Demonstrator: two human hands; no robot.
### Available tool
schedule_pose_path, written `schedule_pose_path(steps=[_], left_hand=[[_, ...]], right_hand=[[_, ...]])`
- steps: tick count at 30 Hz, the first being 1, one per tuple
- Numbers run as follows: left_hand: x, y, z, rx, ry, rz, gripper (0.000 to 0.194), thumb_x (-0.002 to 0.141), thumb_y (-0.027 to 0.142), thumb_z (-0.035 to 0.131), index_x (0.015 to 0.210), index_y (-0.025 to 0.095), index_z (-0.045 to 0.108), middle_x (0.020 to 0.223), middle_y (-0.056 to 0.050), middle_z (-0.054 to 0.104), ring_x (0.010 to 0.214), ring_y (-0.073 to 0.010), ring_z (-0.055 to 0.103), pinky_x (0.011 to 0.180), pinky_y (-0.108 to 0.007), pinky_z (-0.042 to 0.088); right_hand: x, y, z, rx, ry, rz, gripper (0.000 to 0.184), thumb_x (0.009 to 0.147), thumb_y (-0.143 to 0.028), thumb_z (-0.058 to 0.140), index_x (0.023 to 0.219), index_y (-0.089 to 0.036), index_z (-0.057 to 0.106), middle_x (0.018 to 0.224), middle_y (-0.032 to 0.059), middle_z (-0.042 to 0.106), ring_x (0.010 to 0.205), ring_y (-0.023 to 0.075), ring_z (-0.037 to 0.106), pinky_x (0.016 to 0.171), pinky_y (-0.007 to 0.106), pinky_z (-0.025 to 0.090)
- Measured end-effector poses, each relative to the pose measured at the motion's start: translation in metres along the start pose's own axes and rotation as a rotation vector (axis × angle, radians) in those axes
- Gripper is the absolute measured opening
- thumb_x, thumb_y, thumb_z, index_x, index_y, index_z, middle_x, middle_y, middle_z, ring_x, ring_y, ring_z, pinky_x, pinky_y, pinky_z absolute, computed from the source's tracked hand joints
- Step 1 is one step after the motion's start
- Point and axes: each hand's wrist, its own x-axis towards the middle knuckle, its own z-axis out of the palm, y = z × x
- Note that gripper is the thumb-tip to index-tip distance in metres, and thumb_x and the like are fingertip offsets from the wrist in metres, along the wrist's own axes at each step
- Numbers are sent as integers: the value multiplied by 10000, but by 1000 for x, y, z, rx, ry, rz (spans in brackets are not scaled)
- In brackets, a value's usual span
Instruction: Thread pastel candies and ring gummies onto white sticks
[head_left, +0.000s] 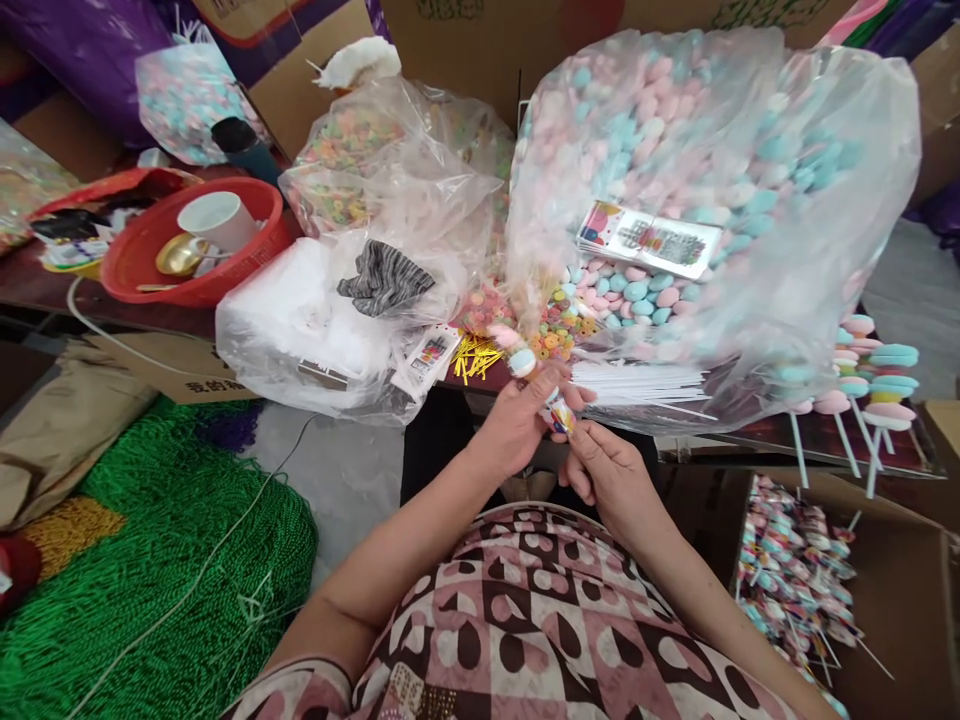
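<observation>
My left hand (pixel 516 428) is closed around a marshmallow skewer (pixel 523 361), whose pink and white pieces stick out above the fingers. A small printed wrapper (pixel 559 414) shows between my two hands, around the lower part of the skewer. My right hand (pixel 609 468) pinches the lower end of that wrapper between thumb and fingers; the stick is hidden there. Just beyond the hands lie yellow twist ties (pixel 474 357), ring-shaped gummy candies (pixel 559 325) and a pile of white sticks (pixel 637 384).
A large bag of pink and blue marshmallows (pixel 757 150) bears a stack of printed wrappers (pixel 649 240). Finished skewers (pixel 855 385) overhang the table's right edge, above a box of wrapped skewers (pixel 795 560). Left are a red basin (pixel 120 265) and green cord (pixel 172 530).
</observation>
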Motion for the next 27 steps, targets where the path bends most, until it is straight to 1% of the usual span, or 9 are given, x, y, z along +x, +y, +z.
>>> schedule_pose_path(steps=[3,6,10,12,14,18,21,23,27], left_hand=[[0,2,3,42,20,-22,384,683,465,795,861,185,602,579,6,608,795,-217,699,446,-181,324],[-1,3,3,62,27,12,415,672,475,802,900,184,614,618,0,632,744,-191,672,492,-197,365],[-3,1,-1,130,-43,-24,452,688,489,790,1006,194,663,784,-19,684,693,-126,598,661,-243,452],[-4,0,-3,225,-58,1,356,732,478,755,935,194,686,798,-10,668,727,-119,581,754,-252,457],[-5,1,-5,379,-51,83,283,784,462,707,863,190,690,791,-5,649,779,-130,576,809,-255,442],[-5,5,-11,751,-13,239,288,839,458,629,781,180,676,751,-6,621,747,-143,535,747,-253,413],[-5,2,-11,859,-1,259,299,864,457,580,751,189,649,680,11,572,668,-134,494,657,-245,384],[-6,-2,-9,852,1,253,280,859,448,584,752,196,645,649,19,556,635,-129,482,632,-242,371],[-8,-8,-7,808,3,217,266,846,435,606,748,191,653,614,30,538,597,-119,462,621,-245,360]], right_hand=[[1,1,0,-30,5,-12,372,900,-557,535,819,-197,591,438,-76,442,405,83,358,459,232,334],[0,-2,-3,-114,28,-27,339,876,-534,581,892,-197,620,510,-56,512,454,94,427,468,229,347],[-1,-7,-10,-97,72,-92,284,895,-481,571,899,-202,625,546,-46,546,484,97,470,493,228,374],[-1,-7,-12,-85,84,-114,278,906,-471,559,903,-201,626,543,-47,544,479,94,472,485,224,374],[-1,-8,-14,-125,91,-121,283,910,-471,550,933,-199,625,544,-48,547,471,93,479,483,227,385],[-3,-10,-18,-283,184,-180,370,916,-461,535,1177,-204,583,572,-54,574,477,106,510,505,247,431],[-4,-13,-18,-321,189,-226,511,927,-452,515,1376,-208,495,592,-56,573,491,113,511,515,261,447],[-4,-13,-16,-316,174,-243,525,932,-448,504,1399,-206,495,587,-56,560,495,114,500,517,265,443],[0,-11,-10,-287,193,-245,441,932,-424,506,1295,-190,595,572,-55,535,494,107,483,511,258,424]])
